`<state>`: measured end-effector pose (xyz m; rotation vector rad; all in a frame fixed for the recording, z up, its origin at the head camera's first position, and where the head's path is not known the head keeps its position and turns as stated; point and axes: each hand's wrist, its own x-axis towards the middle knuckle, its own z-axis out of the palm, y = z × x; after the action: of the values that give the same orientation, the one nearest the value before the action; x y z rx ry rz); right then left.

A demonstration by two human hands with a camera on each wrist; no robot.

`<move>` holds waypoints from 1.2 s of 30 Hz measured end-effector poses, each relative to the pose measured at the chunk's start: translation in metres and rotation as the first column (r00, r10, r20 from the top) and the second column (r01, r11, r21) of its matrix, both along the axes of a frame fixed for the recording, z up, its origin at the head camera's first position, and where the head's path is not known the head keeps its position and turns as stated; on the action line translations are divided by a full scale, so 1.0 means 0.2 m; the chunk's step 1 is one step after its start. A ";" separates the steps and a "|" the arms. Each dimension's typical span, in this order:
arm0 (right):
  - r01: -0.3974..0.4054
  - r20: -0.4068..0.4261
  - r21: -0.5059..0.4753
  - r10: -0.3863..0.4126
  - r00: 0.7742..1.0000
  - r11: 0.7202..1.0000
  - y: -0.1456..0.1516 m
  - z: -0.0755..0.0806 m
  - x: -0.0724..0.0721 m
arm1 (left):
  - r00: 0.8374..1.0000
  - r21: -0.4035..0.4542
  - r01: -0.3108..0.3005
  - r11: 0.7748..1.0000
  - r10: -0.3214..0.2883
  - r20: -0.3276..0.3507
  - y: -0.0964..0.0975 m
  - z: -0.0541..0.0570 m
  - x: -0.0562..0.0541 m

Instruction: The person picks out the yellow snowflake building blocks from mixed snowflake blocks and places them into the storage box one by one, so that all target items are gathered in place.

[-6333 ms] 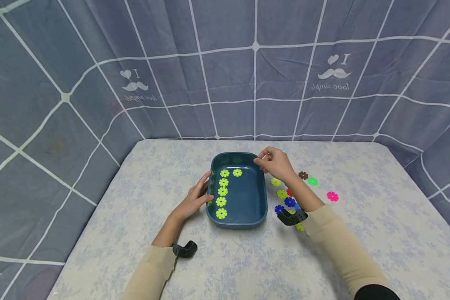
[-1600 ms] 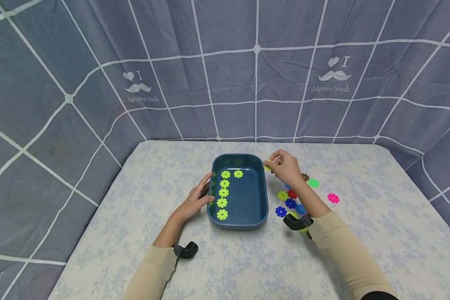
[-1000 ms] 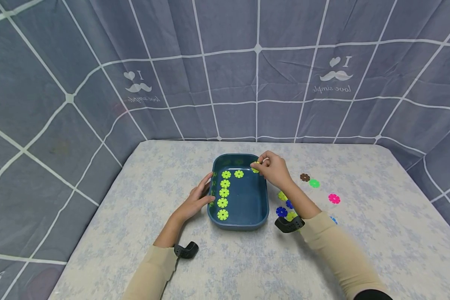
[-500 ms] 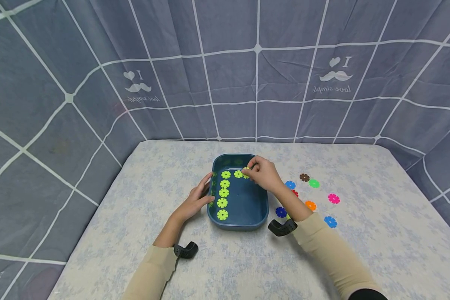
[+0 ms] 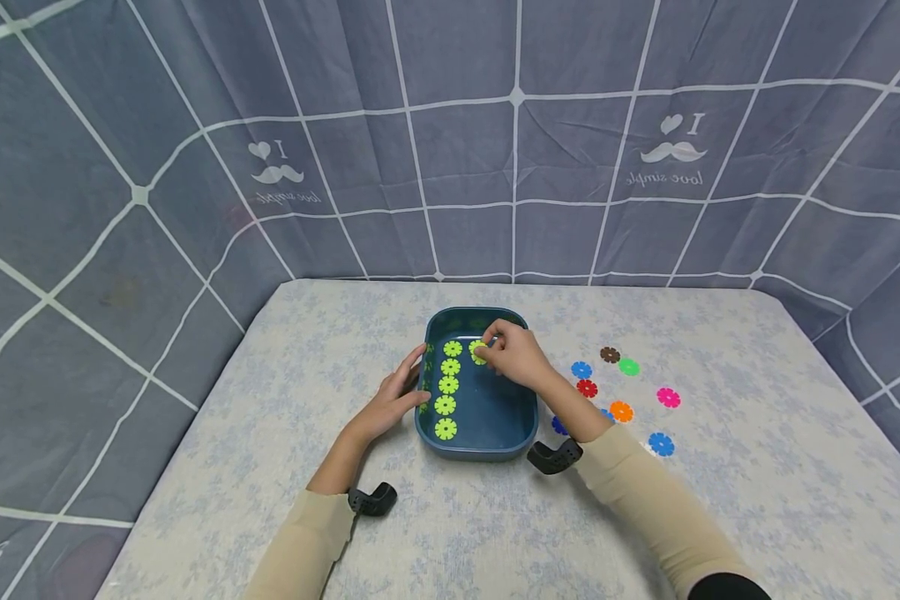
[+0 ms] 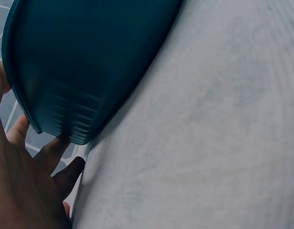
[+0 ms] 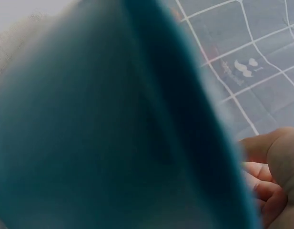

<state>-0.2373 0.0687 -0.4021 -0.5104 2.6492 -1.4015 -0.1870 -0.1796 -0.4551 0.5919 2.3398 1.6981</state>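
Note:
In the head view a dark teal plastic tray (image 5: 487,417) stands on the table. A column of several yellow-green notched interlocking discs (image 5: 448,385) lies along its left side. My right hand (image 5: 515,354) reaches over the tray's far part, thumb and fingers pinching a yellow-green interlocking disc (image 5: 477,353) that overlaps the spot of the top row's second disc. My left hand (image 5: 386,404) rests at the tray's left side, thumb over the rim. The left wrist view shows its spread, fairly straight fingers (image 6: 54,150) against the ribbed outer wall. In the right wrist view the blurred tray wall (image 7: 137,119) hides the pinched disc.
Right of the tray lie loose discs: a red disc (image 5: 587,388), an orange disc (image 5: 622,411), a pink disc (image 5: 668,397), a green disc (image 5: 629,367), a brown disc (image 5: 610,355) and several blue ones (image 5: 662,443). The right forearm partly covers this group. A grey-blue curtain (image 5: 465,150) hangs behind the table.
My right hand has carried a yellow-green disc from beyond the tray's right rim leftward into the tray, near the top row's second disc. The left hand stays at the left rim.

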 end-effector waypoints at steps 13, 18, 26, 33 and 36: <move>-0.003 0.017 0.039 0.003 1.000 0.999 -0.04 -0.03 -0.02 | 1.000 -0.023 0.011 1.000 -0.010 0.013 0.03 0.14 0.06; -0.007 0.007 0.064 0.007 1.000 0.998 -0.05 -0.05 -0.02 | 1.000 -0.018 0.002 1.000 -0.002 0.004 0.03 0.13 0.06; -0.029 -0.074 0.179 0.043 0.996 0.983 -0.06 -0.09 -0.03 | 1.000 -0.030 -0.003 1.000 0.004 0.015 0.03 0.13 0.06; 0.012 -0.075 0.301 0.011 0.997 0.954 -0.10 -0.12 -0.04 | 1.000 -0.045 0.011 0.999 -0.010 0.020 0.03 0.15 0.07; 0.023 -0.065 0.343 -0.001 0.998 0.939 -0.11 -0.12 -0.04 | 1.000 -0.048 0.008 0.999 -0.008 0.019 0.03 0.16 0.07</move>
<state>-0.2455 0.0467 -0.4269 -0.5048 2.8632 -0.9032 -0.1732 -0.1738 -0.4237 0.5736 2.3549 1.6321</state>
